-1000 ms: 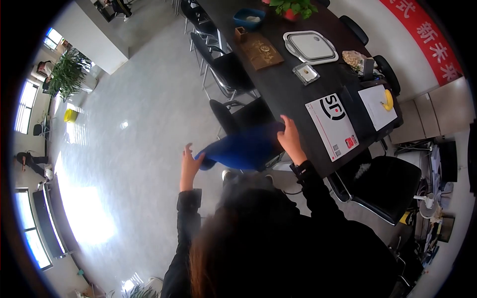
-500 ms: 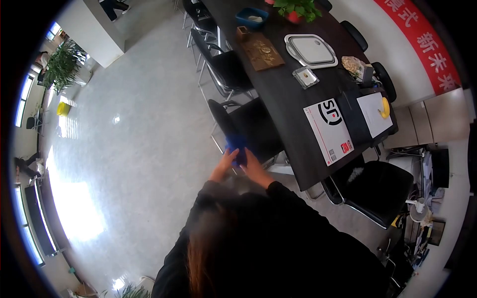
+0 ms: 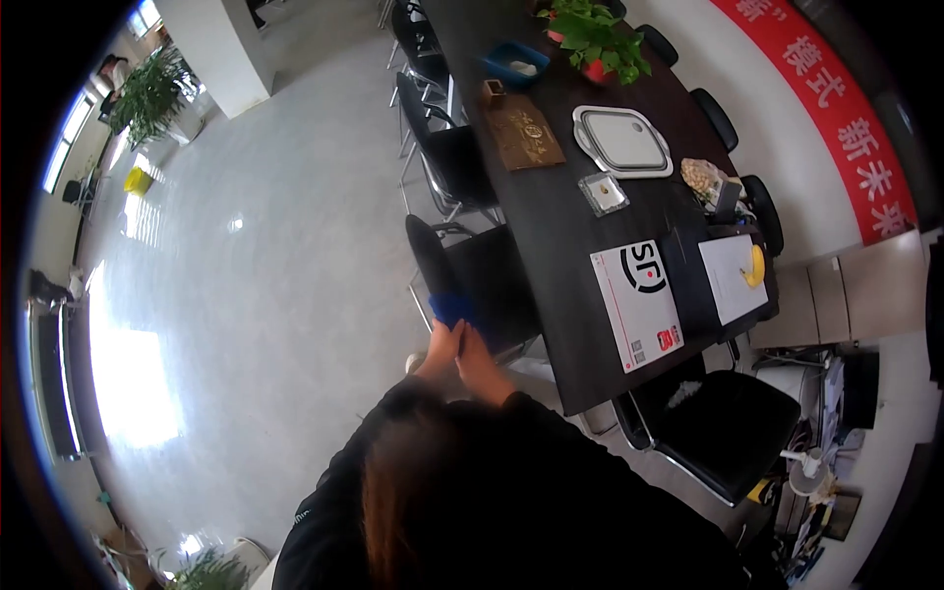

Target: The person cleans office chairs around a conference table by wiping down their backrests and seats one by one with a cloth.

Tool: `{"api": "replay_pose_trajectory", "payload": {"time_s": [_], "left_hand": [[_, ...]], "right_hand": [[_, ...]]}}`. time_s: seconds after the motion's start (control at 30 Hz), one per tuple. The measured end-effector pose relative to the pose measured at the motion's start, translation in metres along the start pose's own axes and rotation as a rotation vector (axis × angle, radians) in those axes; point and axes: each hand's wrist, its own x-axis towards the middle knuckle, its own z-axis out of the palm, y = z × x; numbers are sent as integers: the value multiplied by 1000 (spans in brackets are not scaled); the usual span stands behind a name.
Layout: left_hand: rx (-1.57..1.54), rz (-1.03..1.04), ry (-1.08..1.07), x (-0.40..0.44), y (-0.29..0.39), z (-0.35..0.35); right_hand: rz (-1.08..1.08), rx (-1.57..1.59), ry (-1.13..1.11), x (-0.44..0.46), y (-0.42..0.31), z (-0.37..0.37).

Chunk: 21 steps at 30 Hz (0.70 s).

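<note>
A deep blue cloth (image 3: pixel 450 308) is bunched up in front of me, beside the black seat of a chair. My left hand (image 3: pixel 442 348) is closed on its lower edge. Close against it, my right hand (image 3: pixel 476 364) also has its fingers pressed round the cloth. Part of the cloth is hidden by my fingers, and its far side blends into the dark chair (image 3: pixel 501 280).
The dark table (image 3: pixel 546 211) to my right carries an SF-marked box (image 3: pixel 629 320), a banana (image 3: pixel 753 266) on paper, a white folding tray (image 3: pixel 582 157), a small clear case (image 3: pixel 603 195) and a carved wooden board (image 3: pixel 524 133). A black chair (image 3: pixel 733 423) stands at its near end.
The view has shifted, so the table and chairs appear lower. My hands have come closer together, and the blue cloth now sticks out beyond my fingertips to the left.
</note>
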Motion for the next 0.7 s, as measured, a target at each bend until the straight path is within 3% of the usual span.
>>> {"api": "replay_pose_trajectory", "payload": {"time_s": [0.07,0.2,0.33,0.43,0.53,0.7], "left_hand": [[32,135,65,-7,5,-2],[94,127,58,9,16,-16],[91,120,60,55,46,-40],[127,159,67,99,73,-67],[145,202,47,152,96,-88],[188,262,72,219,107,-97]], "right_hand": [[-32,-30,11,7,3,6],[-73,-98,51,29,-2,11],[-11,41,15,89,-23,0],[-29,-37,79,148,-36,8],[-44,108,147,213,-21,30],[74,71,115,276,-19,43]]}}
